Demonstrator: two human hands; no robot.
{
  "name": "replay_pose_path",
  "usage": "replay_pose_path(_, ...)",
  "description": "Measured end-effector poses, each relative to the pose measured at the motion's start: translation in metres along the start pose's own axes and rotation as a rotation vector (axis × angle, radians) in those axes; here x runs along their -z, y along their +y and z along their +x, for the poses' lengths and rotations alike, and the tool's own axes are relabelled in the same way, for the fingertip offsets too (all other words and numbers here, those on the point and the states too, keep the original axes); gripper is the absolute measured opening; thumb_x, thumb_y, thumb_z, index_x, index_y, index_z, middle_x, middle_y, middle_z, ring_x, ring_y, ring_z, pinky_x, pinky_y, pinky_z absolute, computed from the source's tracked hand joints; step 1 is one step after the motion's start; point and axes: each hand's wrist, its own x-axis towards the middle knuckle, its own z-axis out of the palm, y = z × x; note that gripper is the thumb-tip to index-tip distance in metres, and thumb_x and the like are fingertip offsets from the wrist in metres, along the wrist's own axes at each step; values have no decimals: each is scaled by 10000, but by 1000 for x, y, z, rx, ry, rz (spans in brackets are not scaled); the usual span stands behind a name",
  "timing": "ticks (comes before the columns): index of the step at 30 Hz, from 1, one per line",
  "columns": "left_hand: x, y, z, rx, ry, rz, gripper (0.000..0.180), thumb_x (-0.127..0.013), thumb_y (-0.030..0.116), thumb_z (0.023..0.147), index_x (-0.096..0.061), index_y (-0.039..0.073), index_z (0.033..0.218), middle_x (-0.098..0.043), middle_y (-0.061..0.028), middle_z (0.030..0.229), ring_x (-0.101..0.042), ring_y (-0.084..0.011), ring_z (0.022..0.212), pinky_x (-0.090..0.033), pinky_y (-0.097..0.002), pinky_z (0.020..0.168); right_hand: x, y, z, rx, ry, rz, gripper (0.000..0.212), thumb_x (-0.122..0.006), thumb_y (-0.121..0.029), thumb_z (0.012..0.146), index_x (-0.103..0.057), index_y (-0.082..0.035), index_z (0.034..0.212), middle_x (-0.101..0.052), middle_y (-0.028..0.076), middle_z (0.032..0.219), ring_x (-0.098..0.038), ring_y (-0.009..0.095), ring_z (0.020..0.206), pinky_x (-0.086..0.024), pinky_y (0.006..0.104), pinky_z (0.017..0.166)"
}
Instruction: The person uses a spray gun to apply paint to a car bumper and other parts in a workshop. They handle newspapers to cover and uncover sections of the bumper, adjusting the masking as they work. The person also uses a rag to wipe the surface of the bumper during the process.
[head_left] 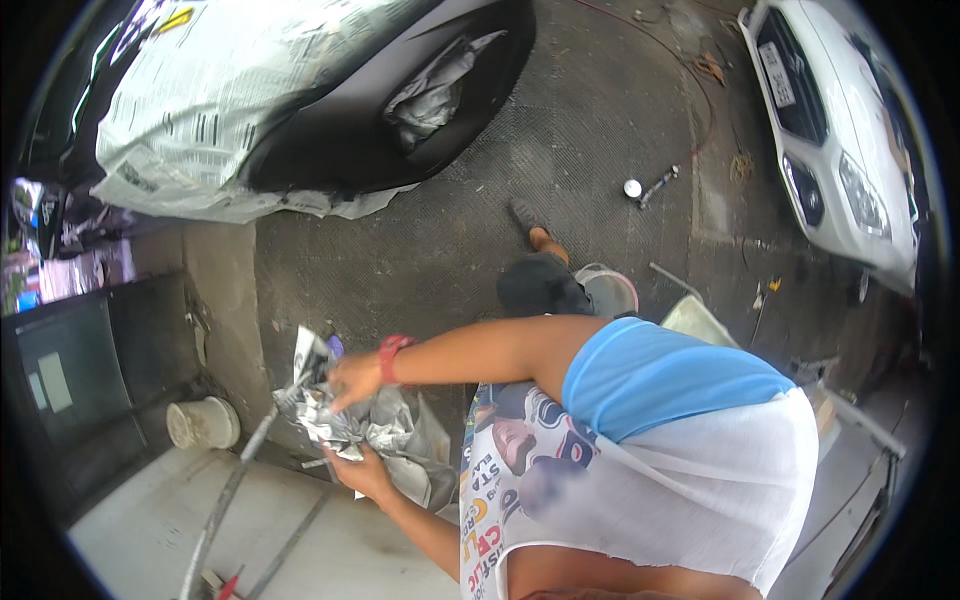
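Note:
A crumpled bundle of newspaper (335, 428), grey and silvery in places, is between my two hands at the lower left. My left hand (365, 475) grips its lower side from beneath, fingers partly hidden by the folds. On its upper side my right hand (355, 382), with a red band on the wrist, is closed over the paper and slightly blurred. More crumpled paper (395, 425) hangs beside the bundle, close to a pale plastic bag (430, 445). A small purple thing (335, 346) shows just behind the paper.
A dark car panel (340, 125) masked with newspaper (190, 110) stands at the upper left; a white car (835, 130) is at the upper right. A spray gun (658, 187) lies on the floor. Nearby are a whitish bucket (203, 423), a long pole (225, 500) and a pail (610, 290).

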Motion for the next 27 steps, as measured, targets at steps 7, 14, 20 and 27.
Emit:
replay_pose_path(7, -18, -128, 22, -98, -368, 824, 1379, -1016, 418, 663, -184, 244, 1749, -449, -202, 1674, -432, -416, 1530, -284, -662, 1261, 70, 164, -268, -644, 615, -228, 793, -705, -592, 960, -607, -5, 1485, -619, 260, 1498, -599, 422, 1392, -475, 501, 1163)
replay_pose_path(14, -114, -136, 15, 251, -292, 943, 1192, -922, 538, 705, -301, 187, 1660, -398, -232, 1666, -383, -410, 1559, -351, -689, 1195, -15, 247, -647, -1533, 1208, -103, 646, -734, -504, 978, -642, 17, 1348, -723, 304, 1286, -679, 458, 1258, -536, 529, 1067)
replay_pose_path(20, -92, -96, -8, 21, -622, 806, 446, -677, 356, 930, -690, 105, 1298, -690, -167, 1272, -668, -310, 1166, -552, -481, 985, -181, 282, -741, -1676, 1253, 252, 730, -741, -569, 959, -681, 51, 1340, -717, 291, 1340, -676, 422, 1297, -509, 483, 1119)
replay_pose_path(27, -82, -40, -26, -15, -732, 654, 487, -648, 391, 952, -660, 106, 1347, -687, -155, 1298, -653, -309, 1198, -536, -498, 1003, -107, 301, -685, -1333, 1147, 399, 703, -712, -574, 974, -715, 61, 1275, -719, 319, 1304, -671, 443, 1291, -512, 481, 1100)
